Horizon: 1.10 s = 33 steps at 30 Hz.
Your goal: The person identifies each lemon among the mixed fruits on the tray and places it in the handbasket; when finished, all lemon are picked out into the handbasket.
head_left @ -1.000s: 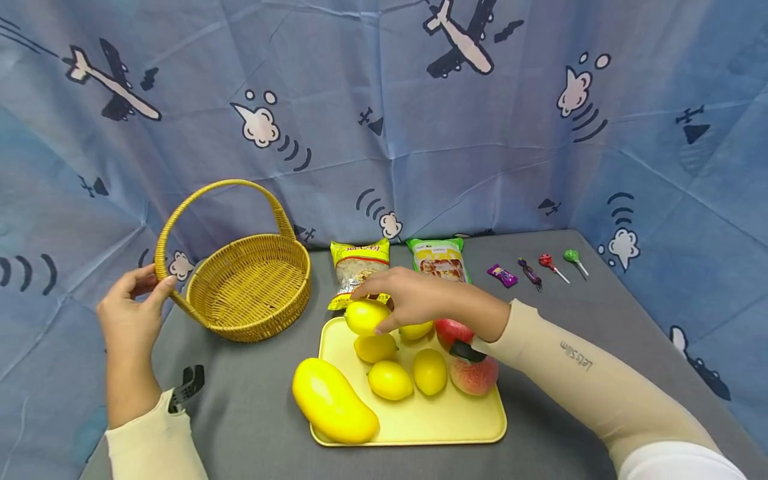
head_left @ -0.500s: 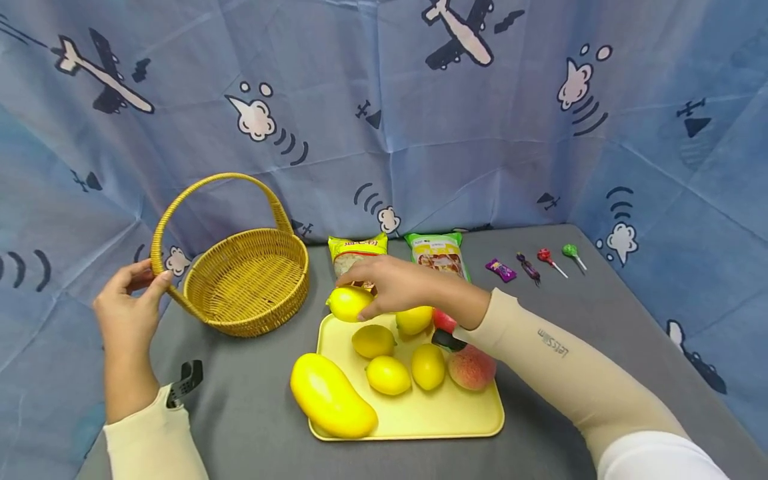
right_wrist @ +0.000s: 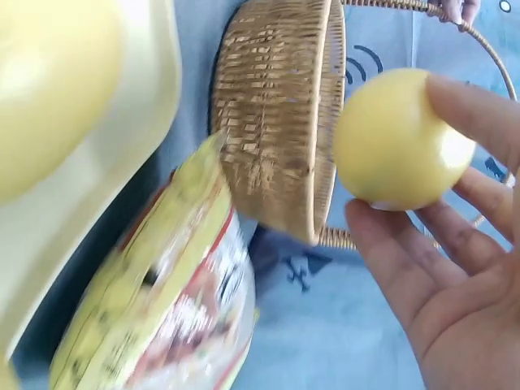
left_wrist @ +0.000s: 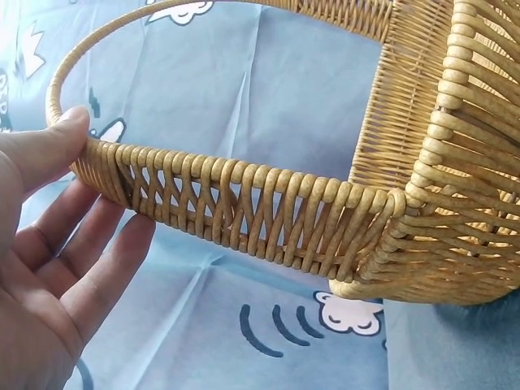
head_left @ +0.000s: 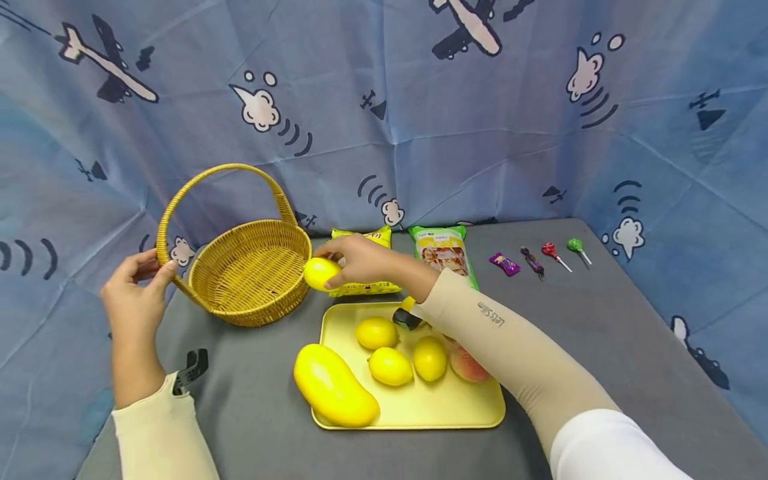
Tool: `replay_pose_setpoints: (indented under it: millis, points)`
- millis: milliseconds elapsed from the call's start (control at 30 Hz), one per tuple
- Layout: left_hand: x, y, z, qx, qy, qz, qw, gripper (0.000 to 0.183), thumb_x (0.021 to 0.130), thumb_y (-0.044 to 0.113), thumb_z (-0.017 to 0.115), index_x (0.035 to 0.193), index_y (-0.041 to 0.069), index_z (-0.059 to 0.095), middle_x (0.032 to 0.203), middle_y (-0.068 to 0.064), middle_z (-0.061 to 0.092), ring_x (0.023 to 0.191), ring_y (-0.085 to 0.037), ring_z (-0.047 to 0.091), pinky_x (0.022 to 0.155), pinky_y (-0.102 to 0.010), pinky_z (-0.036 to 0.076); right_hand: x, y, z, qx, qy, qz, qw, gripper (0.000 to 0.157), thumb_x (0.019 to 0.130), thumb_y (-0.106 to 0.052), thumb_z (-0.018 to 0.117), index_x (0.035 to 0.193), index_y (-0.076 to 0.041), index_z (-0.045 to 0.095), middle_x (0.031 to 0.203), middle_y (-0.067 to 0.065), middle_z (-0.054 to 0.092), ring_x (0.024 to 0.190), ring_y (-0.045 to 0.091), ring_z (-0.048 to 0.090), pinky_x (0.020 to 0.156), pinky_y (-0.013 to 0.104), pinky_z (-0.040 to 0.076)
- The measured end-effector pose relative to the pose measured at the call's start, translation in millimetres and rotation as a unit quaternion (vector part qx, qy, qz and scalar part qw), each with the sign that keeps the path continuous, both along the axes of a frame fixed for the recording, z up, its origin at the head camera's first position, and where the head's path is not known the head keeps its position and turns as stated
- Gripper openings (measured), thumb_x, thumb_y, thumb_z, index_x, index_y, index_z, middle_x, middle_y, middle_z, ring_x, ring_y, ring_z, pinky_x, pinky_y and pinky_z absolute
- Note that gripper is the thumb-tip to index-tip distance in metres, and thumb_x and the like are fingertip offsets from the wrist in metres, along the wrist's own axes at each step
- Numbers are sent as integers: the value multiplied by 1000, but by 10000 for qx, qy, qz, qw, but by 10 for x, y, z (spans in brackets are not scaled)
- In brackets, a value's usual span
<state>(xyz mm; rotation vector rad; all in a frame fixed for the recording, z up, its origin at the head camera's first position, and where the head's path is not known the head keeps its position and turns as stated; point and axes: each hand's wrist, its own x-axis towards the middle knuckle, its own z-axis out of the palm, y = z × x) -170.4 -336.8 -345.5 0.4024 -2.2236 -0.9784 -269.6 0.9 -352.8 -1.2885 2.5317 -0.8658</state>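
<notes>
My left hand [head_left: 137, 291] pinches the handle of a wicker basket [head_left: 255, 312] at the left; in the left wrist view the thumb [left_wrist: 69, 130] lies on one side of the woven handle and the fingers on the other. In the head view the basket's inside shows bare wicker. My right hand [head_left: 366, 261] holds a lemon [head_left: 320, 273] between thumb and fingers, beside the basket's right rim and above the tray's far left corner. The right wrist view has the lemon [right_wrist: 398, 142] overlapping the basket's rim.
A yellow tray [head_left: 444, 413] bears several lemons [head_left: 390, 367], a peach [head_left: 468, 365] and a large mango-like fruit [head_left: 333, 387]. Behind are a yellow snack bag [head_left: 366, 289] and a green one [head_left: 444, 250]. Wrapped candies [head_left: 505, 264] and two lollipops [head_left: 552, 252] lie at the right.
My right hand has carried the lemon leftward from over the tray to the basket's right rim. The left hand keeps its pinch on the handle.
</notes>
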Motion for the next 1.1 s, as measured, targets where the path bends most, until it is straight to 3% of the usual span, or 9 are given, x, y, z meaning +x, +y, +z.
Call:
replay_pose_setpoints:
  millis: [233, 467, 633, 867, 1000, 1100]
  points:
    - [-17, 9, -6, -3, 124, -52, 9999, 37, 78, 34, 67, 110, 16, 64, 89, 9, 59, 81, 0, 51, 69, -16, 38, 17, -380, -63, -103, 240, -285, 9993, 58, 72, -36, 73, 124, -21, 52, 116, -8, 51, 99, 7, 47, 80, 18, 40]
    - [-44, 8, -39, 61, 234, -127, 9996, 37, 77, 33, 68, 109, 15, 64, 88, 8, 60, 80, 0, 51, 69, -17, 39, 4, -556, -158, -304, 423, -518, 9973, 58, 73, -34, 72, 125, -18, 52, 116, -6, 52, 99, 7, 48, 80, 18, 40]
    - [-32, -8, -50, 34, 241, -98, 9997, 38, 77, 35, 67, 109, 15, 64, 88, 8, 60, 80, -2, 52, 68, -17, 39, -30, -569, -214, -507, 134, -482, 9975, 48, 82, -22, 66, 127, -16, 49, 121, -4, 49, 103, 9, 49, 79, 16, 44]
    - [-23, 29, -79, -424, 308, -233, 9984, 40, 75, 31, 71, 109, 13, 63, 89, -1, 60, 79, -4, 51, 66, -12, 40, 22, -211, -291, -606, -249, -281, 9975, 42, 82, -16, 66, 122, -13, 53, 115, 2, 53, 98, 13, 54, 76, 17, 47]
    - [-22, 70, -57, -925, 220, -248, 9952, 40, 74, 29, 72, 106, 9, 61, 87, -6, 60, 78, -10, 52, 61, -11, 39, 132, 153, -296, -256, -375, -53, 9990, 41, 80, -16, 67, 119, -11, 55, 113, 1, 55, 97, 13, 55, 76, 17, 47]
    - [-7, 66, 0, -1075, 25, -285, 9938, 37, 77, 26, 69, 106, 7, 58, 88, -8, 60, 82, -16, 54, 62, -14, 38, 234, 383, -207, 87, -283, 171, 9994, 41, 80, -17, 67, 119, -11, 56, 114, 2, 55, 96, 16, 56, 76, 21, 48]
